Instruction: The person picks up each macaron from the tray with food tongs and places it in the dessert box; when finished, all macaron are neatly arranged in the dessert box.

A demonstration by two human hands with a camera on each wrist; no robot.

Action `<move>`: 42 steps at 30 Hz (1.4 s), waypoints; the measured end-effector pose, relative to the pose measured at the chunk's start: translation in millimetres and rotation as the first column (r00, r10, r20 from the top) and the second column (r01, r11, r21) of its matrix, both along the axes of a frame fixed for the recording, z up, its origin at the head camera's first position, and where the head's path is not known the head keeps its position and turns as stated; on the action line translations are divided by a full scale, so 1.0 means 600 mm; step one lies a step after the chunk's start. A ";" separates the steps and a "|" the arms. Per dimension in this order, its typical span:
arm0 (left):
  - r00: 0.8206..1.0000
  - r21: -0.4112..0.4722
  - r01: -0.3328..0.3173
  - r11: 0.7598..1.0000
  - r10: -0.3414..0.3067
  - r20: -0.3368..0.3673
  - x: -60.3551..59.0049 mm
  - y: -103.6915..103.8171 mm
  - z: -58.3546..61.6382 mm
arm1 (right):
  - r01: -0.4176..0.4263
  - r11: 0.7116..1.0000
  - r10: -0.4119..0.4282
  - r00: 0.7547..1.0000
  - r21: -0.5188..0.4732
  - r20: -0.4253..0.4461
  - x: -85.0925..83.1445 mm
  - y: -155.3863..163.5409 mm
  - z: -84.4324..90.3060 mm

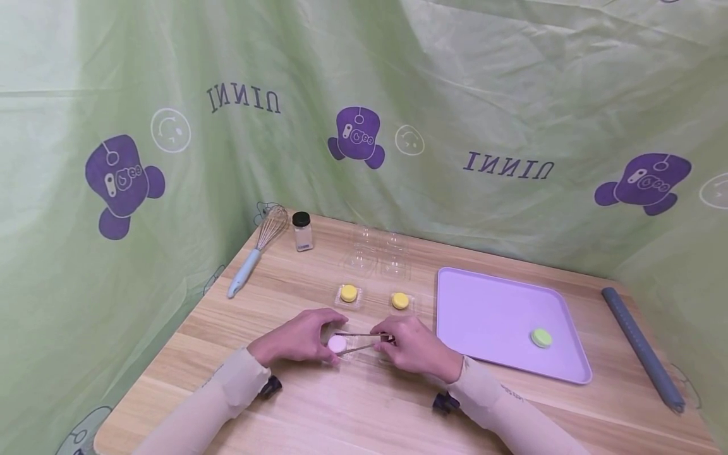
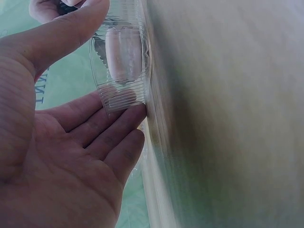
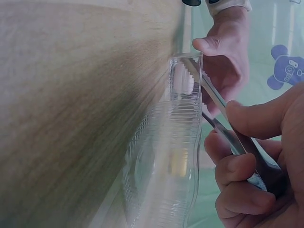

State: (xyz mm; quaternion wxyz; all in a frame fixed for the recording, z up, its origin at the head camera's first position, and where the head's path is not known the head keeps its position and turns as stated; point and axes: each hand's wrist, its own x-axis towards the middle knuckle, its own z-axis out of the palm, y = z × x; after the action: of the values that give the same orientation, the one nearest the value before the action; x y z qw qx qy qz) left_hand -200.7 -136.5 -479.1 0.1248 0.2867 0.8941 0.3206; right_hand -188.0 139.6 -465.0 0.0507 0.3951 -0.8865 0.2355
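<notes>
A pink macaron (image 1: 337, 344) sits at the left end of a clear ribbed plastic box (image 3: 159, 190) on the table. My left hand (image 1: 303, 335) holds that end, thumb on one side and fingers on the other, as the left wrist view shows. From the right, my right hand (image 1: 415, 344) grips metal tongs (image 3: 266, 175). Their serrated tips are spread and reach into the box around the macaron; whether they touch it I cannot tell. Two yellow macarons (image 1: 349, 293) sit in clear plastic just beyond my hands.
Right of my hands lies a purple tray (image 1: 483, 303) with a green macaron (image 1: 541, 338). Farther right is a grey-blue rolling pin (image 1: 643, 347). A whisk (image 1: 250, 262), a black-lidded jar (image 1: 303, 234) and clear plastic lids (image 1: 378, 256) stand toward the back.
</notes>
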 end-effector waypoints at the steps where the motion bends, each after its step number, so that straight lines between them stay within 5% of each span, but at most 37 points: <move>1: 1.000 0.001 -0.001 1.000 0.001 -0.001 0.000 0.000 0.000 | -0.002 1.000 0.002 1.000 -0.001 -0.005 0.000 0.000 -0.001; 24: 1.000 0.021 -0.002 1.000 0.002 -0.004 0.002 -0.001 -0.002 | -0.037 0.998 0.032 0.996 -0.058 -0.083 0.000 0.007 0.003; 42: 0.999 0.013 -0.035 0.999 0.035 0.004 0.002 -0.002 0.002 | 0.020 0.996 -0.020 1.000 -0.082 -0.003 -0.001 0.022 0.017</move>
State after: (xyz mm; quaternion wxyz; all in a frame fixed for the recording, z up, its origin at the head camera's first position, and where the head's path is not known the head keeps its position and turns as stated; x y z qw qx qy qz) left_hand -199.7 -137.7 -478.1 0.1189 0.2710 0.8967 0.3292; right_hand -188.6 152.8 -455.1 0.0711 0.3843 -0.8799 0.2703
